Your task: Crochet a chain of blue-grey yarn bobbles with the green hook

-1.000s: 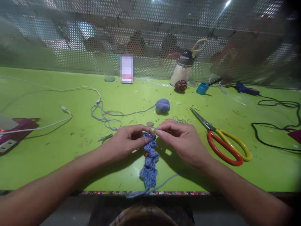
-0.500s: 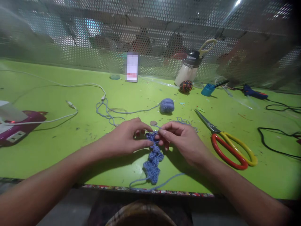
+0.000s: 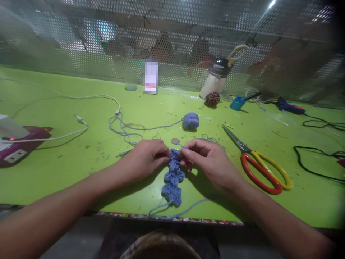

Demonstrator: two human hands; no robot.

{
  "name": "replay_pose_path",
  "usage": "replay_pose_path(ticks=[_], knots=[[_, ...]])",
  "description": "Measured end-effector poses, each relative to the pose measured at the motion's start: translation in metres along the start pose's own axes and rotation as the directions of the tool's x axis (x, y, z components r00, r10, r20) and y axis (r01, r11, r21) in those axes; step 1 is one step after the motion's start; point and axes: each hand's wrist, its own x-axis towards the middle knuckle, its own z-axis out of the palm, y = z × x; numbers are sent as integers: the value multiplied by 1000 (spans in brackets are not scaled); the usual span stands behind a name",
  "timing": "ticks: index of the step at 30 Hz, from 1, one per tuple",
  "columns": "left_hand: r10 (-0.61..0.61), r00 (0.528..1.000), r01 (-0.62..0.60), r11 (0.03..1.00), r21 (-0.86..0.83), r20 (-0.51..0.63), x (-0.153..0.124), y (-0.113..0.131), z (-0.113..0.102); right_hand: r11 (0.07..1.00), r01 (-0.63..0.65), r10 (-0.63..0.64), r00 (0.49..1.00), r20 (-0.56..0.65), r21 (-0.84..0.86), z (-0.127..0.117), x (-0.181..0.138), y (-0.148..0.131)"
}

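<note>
A blue crocheted strip (image 3: 173,176) with ruffled, petal-like lobes hangs down toward the table's front edge. At its upper left edge, my left hand (image 3: 151,154) pinches the yarn fabric between thumb and fingers. My right hand (image 3: 203,154) is closed on the strip's upper right edge, thumb and index finger together; a strand of yarn shows by its fingertips. Whether a hook sits in either hand I cannot make out. A blue yarn ball (image 3: 191,121) lies beyond the hands, its strand looping off to the left. A loose yarn tail trails from the strip's lower end.
Large scissors (image 3: 265,169) with red and yellow handles lie right of my right hand. A purple power strip (image 3: 24,144) with a white cable is at left. Behind stand a bottle (image 3: 215,79), a multicoloured yarn ball (image 3: 212,99), a blue pot (image 3: 237,103) and a glue gun (image 3: 290,106).
My left hand's fingers have drawn together onto the strip's upper left edge. The strip has straightened and its lower part has shifted slightly left and up. My right hand has barely moved.
</note>
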Motion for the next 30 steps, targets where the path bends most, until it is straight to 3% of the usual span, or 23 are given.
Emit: replay_pose_path(ticks=[6,13,19,24,27,30], knots=[[-122,985,157,929,-336,121,2,-8,-2,999,9,-8,1000,13,-37,1,-1,-1],[-316,929,362,679,-639,191,6,-4,0,963,113,-114,993,9,-244,8,0,7],[-375,914,374,624,-686,157,8,-3,2,953,142,-140,990,27,-268,13,5,15],[-415,902,359,567,-742,119,7,2,4,836,234,-229,971,71,-496,16,5,12],[-400,911,343,606,-718,97,5,6,2,793,264,-285,957,49,-549,17,5,11],[-348,937,263,693,-671,7,3,9,-1,839,237,-262,965,19,-490,16,6,11]])
